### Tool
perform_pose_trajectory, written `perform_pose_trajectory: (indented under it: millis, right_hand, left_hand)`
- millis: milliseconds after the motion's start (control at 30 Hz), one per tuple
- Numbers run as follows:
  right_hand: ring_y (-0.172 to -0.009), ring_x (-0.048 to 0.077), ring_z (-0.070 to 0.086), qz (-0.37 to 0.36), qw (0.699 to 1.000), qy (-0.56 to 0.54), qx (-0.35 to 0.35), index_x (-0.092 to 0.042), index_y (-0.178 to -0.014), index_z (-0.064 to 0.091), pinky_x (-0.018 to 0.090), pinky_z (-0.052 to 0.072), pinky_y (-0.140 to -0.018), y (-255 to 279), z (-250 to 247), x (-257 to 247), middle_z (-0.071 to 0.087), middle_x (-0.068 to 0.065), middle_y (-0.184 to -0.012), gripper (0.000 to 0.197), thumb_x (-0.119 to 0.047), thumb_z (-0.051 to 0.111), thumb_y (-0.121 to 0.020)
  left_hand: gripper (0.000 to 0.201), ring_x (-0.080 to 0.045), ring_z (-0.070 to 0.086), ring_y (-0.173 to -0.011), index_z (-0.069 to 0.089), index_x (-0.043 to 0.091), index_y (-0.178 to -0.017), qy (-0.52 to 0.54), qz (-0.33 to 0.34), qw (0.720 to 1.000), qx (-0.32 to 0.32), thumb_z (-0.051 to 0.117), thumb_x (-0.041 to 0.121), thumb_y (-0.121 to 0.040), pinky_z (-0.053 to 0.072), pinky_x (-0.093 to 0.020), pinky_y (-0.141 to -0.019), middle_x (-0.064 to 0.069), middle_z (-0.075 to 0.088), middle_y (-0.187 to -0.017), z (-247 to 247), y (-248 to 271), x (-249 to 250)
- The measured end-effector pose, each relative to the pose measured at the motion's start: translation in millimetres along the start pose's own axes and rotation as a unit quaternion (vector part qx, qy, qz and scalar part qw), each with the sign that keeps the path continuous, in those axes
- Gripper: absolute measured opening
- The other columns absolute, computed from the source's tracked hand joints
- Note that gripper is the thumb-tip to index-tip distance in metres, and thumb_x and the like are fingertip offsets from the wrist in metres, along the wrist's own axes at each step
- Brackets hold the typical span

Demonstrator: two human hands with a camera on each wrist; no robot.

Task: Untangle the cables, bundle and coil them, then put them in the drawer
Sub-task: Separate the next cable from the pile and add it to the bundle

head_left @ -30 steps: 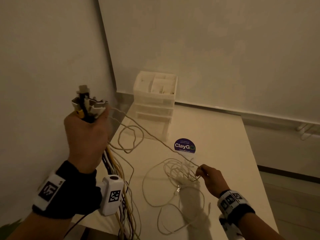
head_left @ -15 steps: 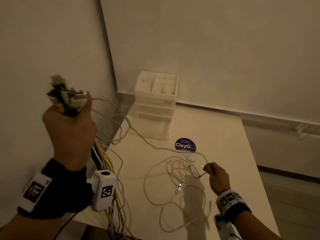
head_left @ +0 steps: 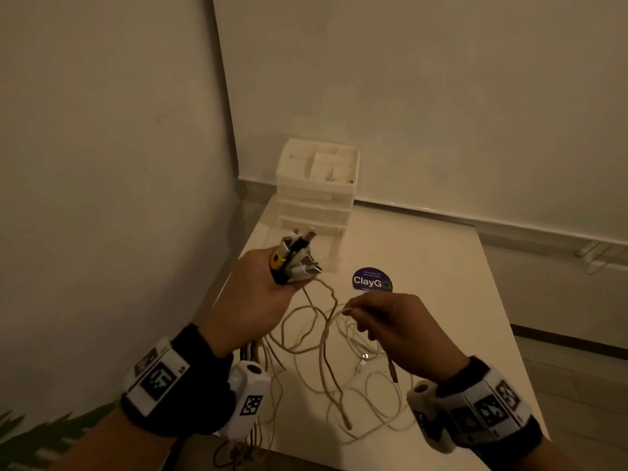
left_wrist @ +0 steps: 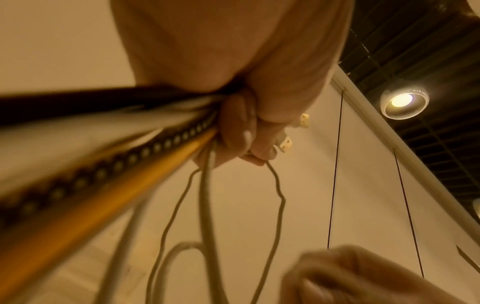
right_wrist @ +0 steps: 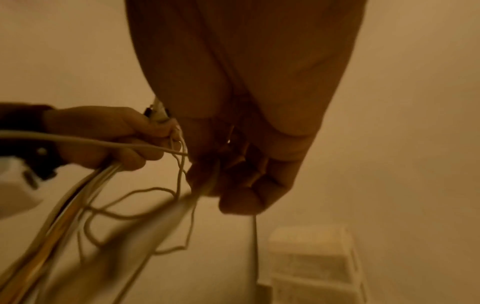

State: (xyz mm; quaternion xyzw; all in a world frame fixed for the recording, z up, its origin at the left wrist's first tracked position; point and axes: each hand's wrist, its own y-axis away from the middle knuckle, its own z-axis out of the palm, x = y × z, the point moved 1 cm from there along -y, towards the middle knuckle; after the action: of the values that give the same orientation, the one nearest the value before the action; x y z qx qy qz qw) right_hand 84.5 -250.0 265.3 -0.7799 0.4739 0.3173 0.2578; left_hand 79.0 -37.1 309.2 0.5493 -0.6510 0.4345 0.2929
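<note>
My left hand [head_left: 261, 290] grips a bundle of cable ends [head_left: 299, 254]; white, black and yellow plugs stick up from the fist. In the left wrist view the bundle [left_wrist: 109, 152] of black, white, braided and yellow cords runs out below the fingers [left_wrist: 239, 127]. My right hand [head_left: 390, 324] pinches a thin white cable [head_left: 328, 321] just right of the left hand, above the table. Loose white cable loops [head_left: 360, 375] lie tangled on the white table [head_left: 441, 266] under both hands. The white drawer unit [head_left: 317, 195] stands at the table's far left corner, drawers shut.
A round purple ClayGo sticker [head_left: 372, 280] lies on the table in front of the drawer unit. Walls close in the table on the left and at the back. The table's right edge [head_left: 506, 317] drops to the floor. Cable tails hang over the near edge.
My left hand came down and to the right with the plug bundle, from high by the left wall to just above the table. My right hand rose toward it, still pinching the cable.
</note>
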Motion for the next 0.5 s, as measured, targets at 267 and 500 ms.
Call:
perform_pose_trajectory:
  millis: [267,500]
  right_hand:
    - [-0.085,-0.009,0.064,0.151,0.977,0.031,-0.145,-0.045,-0.079,0.070,0.011,0.048,-0.078,124.2,62.7,46.4,0.070,-0.023,-0.086,0.017,-0.029,0.072,-0.084]
    - [-0.085,0.001,0.064,0.363,0.917,0.034,-0.161,-0.050,-0.075,0.061,0.000,0.039,-0.078,198.2,123.0,93.8,0.066,-0.008,-0.083,0.036,-0.017,0.065,-0.089]
  left_hand:
    - [0.015,0.008,0.048,-0.039,0.066,0.018,-0.078,0.090,-0.031,0.995,0.002,0.066,0.006,-0.086,0.035,-0.006,-0.044,0.021,0.054,-0.042,-45.1,19.1,-12.4]
    - [0.002,0.005,0.047,-0.036,0.067,0.007,-0.085,0.131,-0.024,0.989,-0.060,0.066,0.006,-0.084,0.033,-0.003,-0.043,0.019,0.051,-0.041,-73.5,42.9,-15.5]
